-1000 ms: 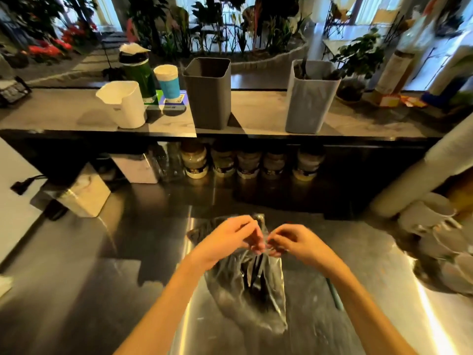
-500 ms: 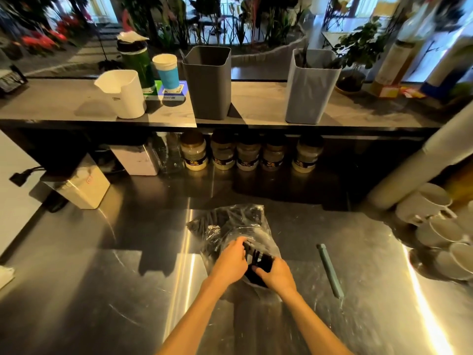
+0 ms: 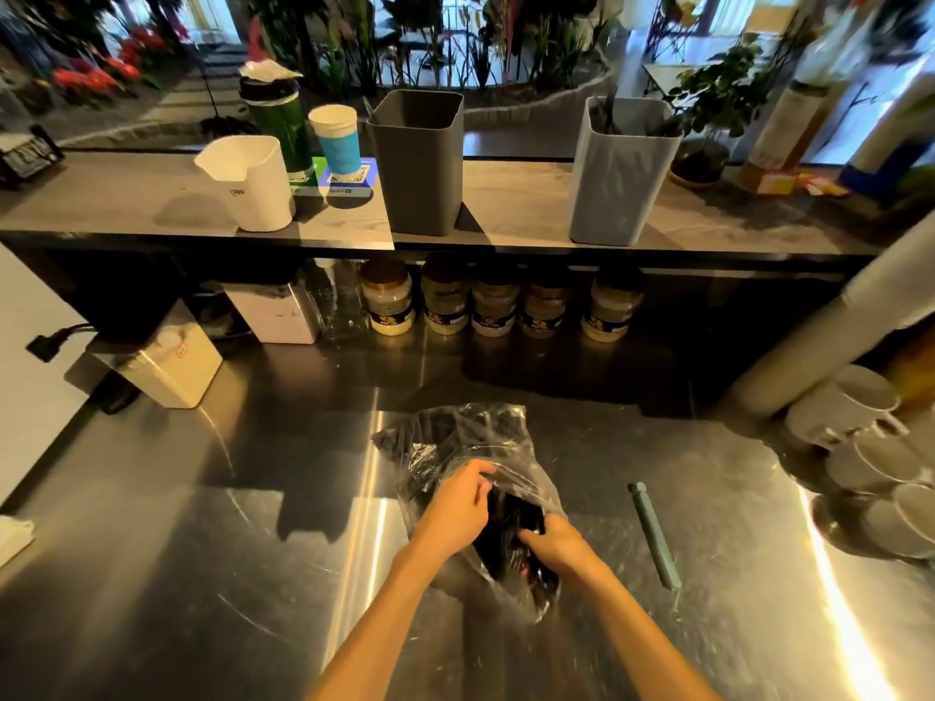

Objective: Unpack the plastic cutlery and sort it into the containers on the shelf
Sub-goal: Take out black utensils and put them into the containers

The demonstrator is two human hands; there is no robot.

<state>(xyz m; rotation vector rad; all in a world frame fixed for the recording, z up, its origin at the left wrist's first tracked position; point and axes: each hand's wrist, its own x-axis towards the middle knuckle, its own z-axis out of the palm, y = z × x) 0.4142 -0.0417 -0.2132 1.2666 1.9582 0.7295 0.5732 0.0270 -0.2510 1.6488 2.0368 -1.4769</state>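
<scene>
head: both hands seemingly gripping bag

The counter is shiny metal with thin scratches, and light bounces off it. On it lies a bag of thin, see-through, crinkly plastic that glints, with glossy black plastic cutlery inside. Behind the bag, the shelf looks like matt grey wood with grain lines. On the shelf, the dark grey bin and the pale grey bin are smooth, matt plastic.
</scene>
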